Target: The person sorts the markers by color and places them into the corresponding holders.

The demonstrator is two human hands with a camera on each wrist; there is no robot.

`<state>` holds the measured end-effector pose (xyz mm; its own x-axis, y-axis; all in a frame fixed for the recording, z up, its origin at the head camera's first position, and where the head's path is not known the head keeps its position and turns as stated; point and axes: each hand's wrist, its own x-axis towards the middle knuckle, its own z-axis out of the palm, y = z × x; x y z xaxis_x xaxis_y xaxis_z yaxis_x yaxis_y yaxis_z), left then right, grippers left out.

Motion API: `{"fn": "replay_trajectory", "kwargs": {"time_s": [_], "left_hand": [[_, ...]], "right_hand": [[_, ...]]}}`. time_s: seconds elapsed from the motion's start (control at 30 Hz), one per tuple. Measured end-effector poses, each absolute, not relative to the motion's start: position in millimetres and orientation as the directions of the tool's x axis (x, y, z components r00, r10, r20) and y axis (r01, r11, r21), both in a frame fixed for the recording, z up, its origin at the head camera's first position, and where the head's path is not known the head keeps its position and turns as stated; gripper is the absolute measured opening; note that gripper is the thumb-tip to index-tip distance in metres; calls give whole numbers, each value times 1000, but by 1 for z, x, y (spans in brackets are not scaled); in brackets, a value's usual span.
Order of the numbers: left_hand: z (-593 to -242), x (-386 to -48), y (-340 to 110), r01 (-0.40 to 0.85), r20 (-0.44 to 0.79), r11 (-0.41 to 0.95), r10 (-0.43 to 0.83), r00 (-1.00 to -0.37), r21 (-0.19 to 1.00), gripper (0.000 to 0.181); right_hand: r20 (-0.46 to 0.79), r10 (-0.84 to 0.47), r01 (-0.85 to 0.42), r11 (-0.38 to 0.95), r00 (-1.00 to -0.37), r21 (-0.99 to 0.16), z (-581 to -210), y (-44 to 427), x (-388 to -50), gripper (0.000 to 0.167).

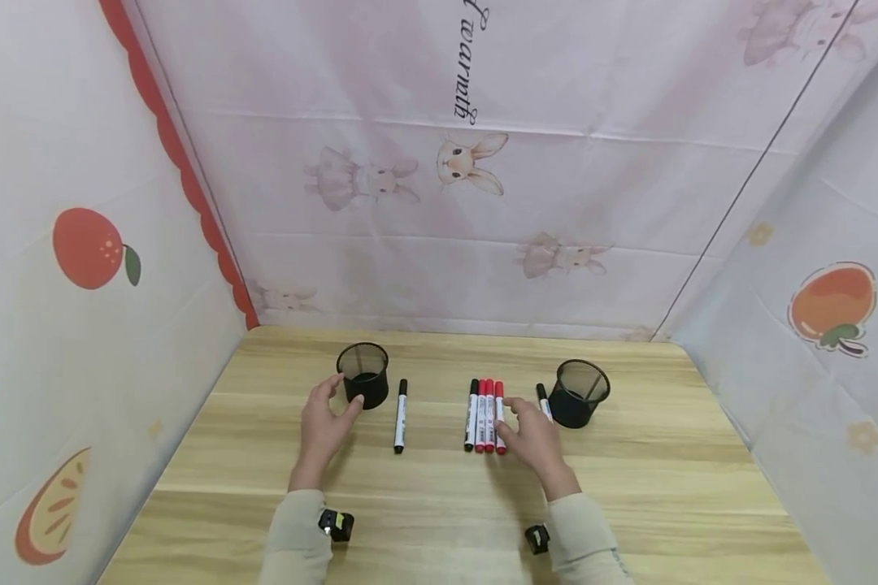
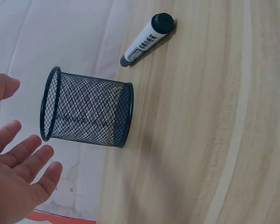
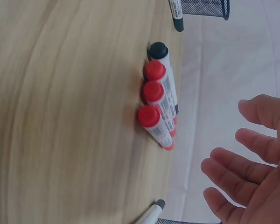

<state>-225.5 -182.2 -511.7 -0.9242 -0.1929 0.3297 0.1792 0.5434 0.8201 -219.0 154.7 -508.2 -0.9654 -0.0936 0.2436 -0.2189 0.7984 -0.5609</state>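
Observation:
My left hand point(image 1: 322, 424) hovers by the left black mesh pen cup point(image 1: 366, 393), fingers spread; the left wrist view shows a gap between that hand point(image 2: 18, 182) and the cup point(image 2: 86, 109). A black-capped marker point(image 1: 400, 418) lies right of this cup. Farther right, one black-capped marker point(image 1: 471, 421) and three red-capped markers point(image 1: 489, 418) lie side by side. Over the right end of that row is my right hand point(image 1: 536, 443), its fingers loosely bent and holding nothing. Partly behind it, another black-capped marker point(image 1: 543, 396) lies beside the right mesh pen cup point(image 1: 575, 408).
Both cups stand upright on the wood-grain table point(image 1: 424, 504). A printed cloth point(image 1: 424, 284) rises behind the table's back edge, with more cloth walls on the left and right. A small black device point(image 1: 336, 524) sits at each wrist.

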Motion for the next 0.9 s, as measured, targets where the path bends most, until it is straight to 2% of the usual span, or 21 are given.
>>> {"fn": "replay_trajectory", "kwargs": {"time_s": [0.47, 0.77, 0.9], "left_hand": [[-514, -234, -184, 115, 233, 423, -240, -942, 899, 58], [-513, -245, -186, 86, 192, 390, -241, -951, 917, 61], [-515, -249, -186, 69, 179, 390, -252, -951, 918, 61]], "right_hand": [[150, -120, -186, 792, -981, -582, -515, 138, -233, 39], [153, -82, -156, 804, -985, -574, -521, 138, -245, 35], [105, -46, -99, 811, -993, -577, -524, 140, -249, 36]]}}
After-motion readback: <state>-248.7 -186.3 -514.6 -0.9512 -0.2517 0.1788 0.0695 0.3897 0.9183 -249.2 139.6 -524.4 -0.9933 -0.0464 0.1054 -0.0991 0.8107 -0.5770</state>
